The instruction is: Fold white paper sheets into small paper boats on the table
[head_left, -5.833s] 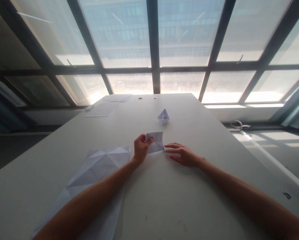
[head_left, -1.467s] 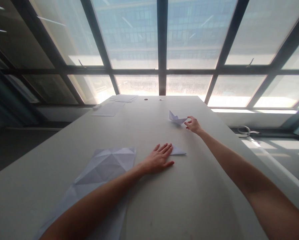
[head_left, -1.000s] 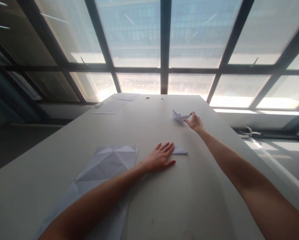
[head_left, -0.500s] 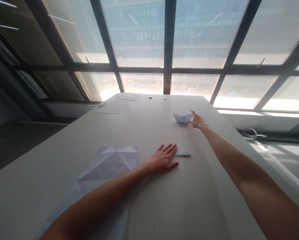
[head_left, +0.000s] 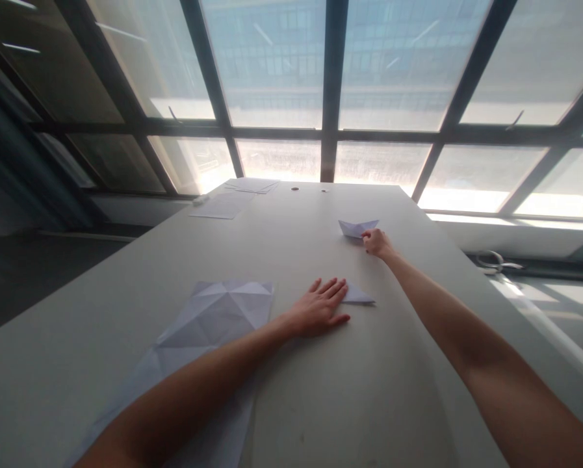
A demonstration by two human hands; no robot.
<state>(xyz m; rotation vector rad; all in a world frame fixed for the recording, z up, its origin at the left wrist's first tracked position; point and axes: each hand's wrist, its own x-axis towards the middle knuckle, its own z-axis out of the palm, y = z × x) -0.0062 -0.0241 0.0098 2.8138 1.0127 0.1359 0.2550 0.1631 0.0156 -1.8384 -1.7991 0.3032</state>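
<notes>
My left hand lies flat with its fingers spread, and its fingertips press on a small folded paper triangle. Part of that triangle is hidden under the fingers. Farther off on the white table, a folded paper boat stands with its two points up. My right hand is at the boat's near right side, its fingers curled in a pinch on the lower edge. A creased sheet of paper lies unfolded to the left, partly beneath my left forearm.
Several flat paper sheets lie at the table's far left corner. Two small round holes show near the far edge of the white table. Large framed windows stand behind it. A pale looped object sits beyond the right edge.
My right hand has moved slightly left and toward me around the boat, and its spread fingers have closed at the lower edge. My left hand stays flat on the paper triangle.
</notes>
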